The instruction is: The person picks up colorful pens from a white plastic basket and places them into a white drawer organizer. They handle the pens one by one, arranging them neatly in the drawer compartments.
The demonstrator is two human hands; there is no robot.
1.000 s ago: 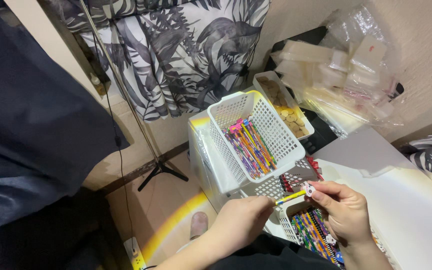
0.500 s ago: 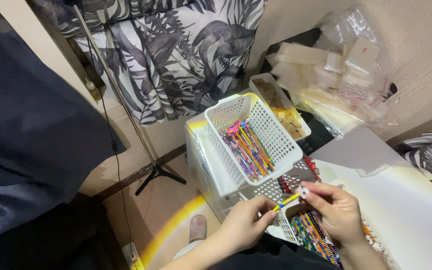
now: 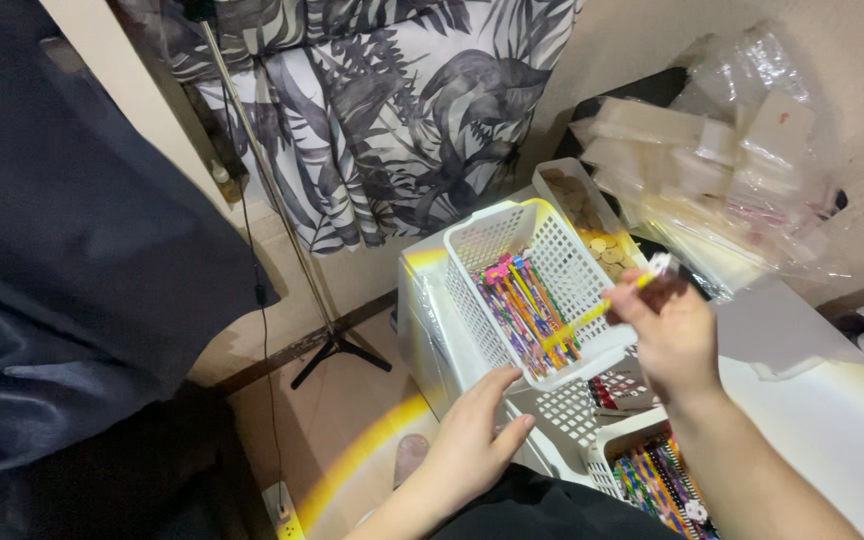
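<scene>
Head view: a yellow pencil [image 3: 592, 315] is pinched at its upper end by the fingers [image 3: 642, 300] of the right hand [image 3: 677, 340], its lower tip reaching toward 8 o'clock over a white basket [image 3: 472, 250] of coloured pencils [image 3: 524, 305]. The left hand [image 3: 472, 440], at 7 o'clock of that basket, is spread open, touching its front rim. Two pencil-filled baskets are seen; the second basket [image 3: 607, 450] lies at 5 o'clock on the white surface [image 3: 832, 420].

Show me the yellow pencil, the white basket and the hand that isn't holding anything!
yellow pencil [image 3: 592, 315], head view, middle of its shaft.
white basket [image 3: 497, 232], head view, far mesh wall.
left hand [image 3: 472, 440], head view, back of the hand.
</scene>
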